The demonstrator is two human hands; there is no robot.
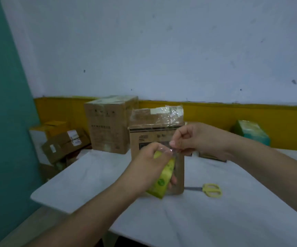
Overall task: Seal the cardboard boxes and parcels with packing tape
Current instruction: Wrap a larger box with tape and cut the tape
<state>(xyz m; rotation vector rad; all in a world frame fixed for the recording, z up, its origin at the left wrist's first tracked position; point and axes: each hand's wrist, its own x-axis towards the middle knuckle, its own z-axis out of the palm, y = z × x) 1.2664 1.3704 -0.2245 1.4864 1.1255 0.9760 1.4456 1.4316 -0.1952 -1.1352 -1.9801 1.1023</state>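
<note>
A brown cardboard box stands upright on the white table, with clear tape and crinkled film across its top flap. In front of it my left hand grips a roll of packing tape with a yellow-green core. My right hand pinches the loose clear end of the tape just above the roll, fingertips close to my left thumb. Both hands hover in front of the box's face and hide its middle.
Yellow-handled scissors lie on the table right of the box. A taller taped carton stands behind on the left, with smaller parcels stacked by the teal wall. A green wrapped parcel sits at the back right.
</note>
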